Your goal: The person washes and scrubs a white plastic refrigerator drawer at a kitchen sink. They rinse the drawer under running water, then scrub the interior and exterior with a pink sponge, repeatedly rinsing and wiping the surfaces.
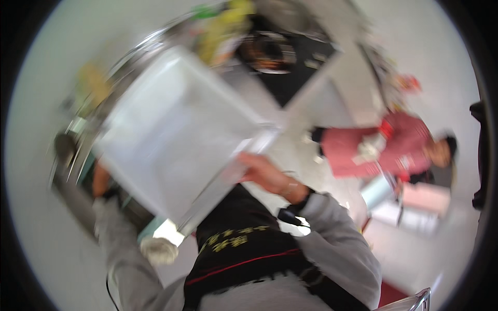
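Observation:
A large white translucent rectangular tub (183, 128) is held up before my body, tilted, its smooth inside or base facing me; motion blur hides which. My right hand (260, 173) grips its near right rim, thumb and fingers at the edge. At the tub's left side is my left hand (102, 177), mostly hidden behind the wall, its fingers out of sight. The tub seems to hang between both hands. Below it shows my black apron (241, 241), which bears yellow writing and a red line.
Beyond the tub stands a black-topped surface (284, 87) with a round pan-like vessel (268, 52). Blurred yellow packages (223, 35) lie beside it. On the right a person in a pink smock (350, 151) stands near pale boxes (424, 198). A metal frame (422, 299) is at lower right.

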`<action>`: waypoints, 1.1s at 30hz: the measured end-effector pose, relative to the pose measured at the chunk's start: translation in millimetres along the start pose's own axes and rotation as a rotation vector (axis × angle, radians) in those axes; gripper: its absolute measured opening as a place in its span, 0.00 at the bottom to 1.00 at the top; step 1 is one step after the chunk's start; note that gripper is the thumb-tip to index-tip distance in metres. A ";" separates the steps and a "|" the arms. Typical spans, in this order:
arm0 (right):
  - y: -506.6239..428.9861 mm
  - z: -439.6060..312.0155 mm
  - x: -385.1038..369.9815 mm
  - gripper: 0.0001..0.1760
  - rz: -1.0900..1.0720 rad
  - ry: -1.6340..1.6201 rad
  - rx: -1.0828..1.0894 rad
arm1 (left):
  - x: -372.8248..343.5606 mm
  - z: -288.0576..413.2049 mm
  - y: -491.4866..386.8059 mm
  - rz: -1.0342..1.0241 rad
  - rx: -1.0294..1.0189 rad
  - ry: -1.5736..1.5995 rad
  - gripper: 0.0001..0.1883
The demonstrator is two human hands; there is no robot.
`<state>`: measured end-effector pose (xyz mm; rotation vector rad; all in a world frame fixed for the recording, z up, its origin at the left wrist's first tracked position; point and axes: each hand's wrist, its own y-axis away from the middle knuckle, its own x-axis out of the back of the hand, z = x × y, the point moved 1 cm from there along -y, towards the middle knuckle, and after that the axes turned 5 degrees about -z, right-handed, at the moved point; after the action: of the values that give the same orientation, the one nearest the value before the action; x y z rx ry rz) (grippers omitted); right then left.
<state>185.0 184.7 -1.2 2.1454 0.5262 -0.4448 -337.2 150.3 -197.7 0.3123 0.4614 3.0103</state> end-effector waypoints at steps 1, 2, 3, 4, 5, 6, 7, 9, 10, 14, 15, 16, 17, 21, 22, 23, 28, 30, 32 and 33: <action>0.8 1.8 1.3 0.21 -0.021 -0.018 0.042 | 10.6 -18.4 -8.5 -0.098 -0.039 0.025 0.19; -5.9 3.9 -0.2 0.23 0.044 -0.008 -0.006 | 21.1 -34.5 -15.8 -0.199 -0.043 0.021 0.18; -5.1 5.5 -2.4 0.25 -0.009 -0.034 0.050 | 30.8 -47.1 -30.9 -0.238 0.142 -0.057 0.20; -6.4 5.1 -4.0 0.26 -0.015 -0.037 0.052 | 33.9 -56.4 -39.5 -0.236 0.104 -0.053 0.21; -4.9 5.1 -5.6 0.26 -0.032 -0.032 0.051 | 35.4 -61.1 -52.3 -0.190 0.110 -0.070 0.21; -5.3 4.1 -6.9 0.28 -0.041 -0.030 0.066 | 33.6 -63.1 -67.3 -0.155 0.106 -0.087 0.21; -4.7 3.5 -8.3 0.30 -0.037 -0.021 0.066 | 30.0 -61.7 -79.6 -0.134 0.106 -0.104 0.21; -1.7 1.3 -8.2 0.30 -0.068 -0.016 0.067 | 15.9 -51.9 -100.7 -0.097 0.102 -0.127 0.21; -0.2 1.0 -8.4 0.30 -0.088 -0.018 0.060 | 8.7 -45.0 -107.5 -0.089 0.098 -0.137 0.21; 3.0 2.4 -7.7 0.33 -0.086 -0.007 0.099 | -13.4 -15.6 -123.4 -0.073 0.089 -0.170 0.21; 3.2 3.4 -7.6 0.34 -0.082 -0.009 0.111 | -16.5 -9.0 -125.6 -0.071 0.083 -0.181 0.21; 2.9 4.3 -7.2 0.35 -0.084 -0.010 0.119 | -20.0 -3.3 -128.2 -0.074 0.077 -0.185 0.21; 2.5 5.2 -6.9 0.35 -0.076 -0.017 0.127 | -21.9 2.2 -129.5 -0.075 0.078 -0.189 0.21; 1.4 6.8 -6.3 0.35 -0.076 -0.024 0.128 | -28.2 16.3 -131.4 -0.067 0.069 -0.211 0.21; 1.4 6.5 -6.5 0.35 -0.068 -0.024 0.127 | -29.1 17.8 -130.4 -0.067 0.067 -0.211 0.21; 1.4 6.0 -6.7 0.35 -0.081 -0.021 0.123 | -29.2 18.6 -128.8 -0.063 0.064 -0.212 0.21; 2.2 2.6 -8.4 0.35 -0.113 -0.012 0.127 | -28.1 17.3 -126.1 -0.056 0.058 -0.223 0.21; 2.3 3.2 -9.2 0.34 -0.101 -0.014 0.113 | -27.8 19.5 -126.3 -0.046 0.051 -0.227 0.22; 2.2 5.0 -9.5 0.33 -0.098 -0.008 0.098 | -27.7 25.0 -121.4 -0.039 0.043 -0.225 0.22; 2.0 5.5 -8.5 0.33 -0.095 -0.004 0.093 | -27.7 28.5 -115.9 -0.034 0.033 -0.226 0.22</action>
<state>178.1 177.3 1.1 2.2147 0.6182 -0.5353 -298.6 265.7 -211.6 0.6314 0.4898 2.8891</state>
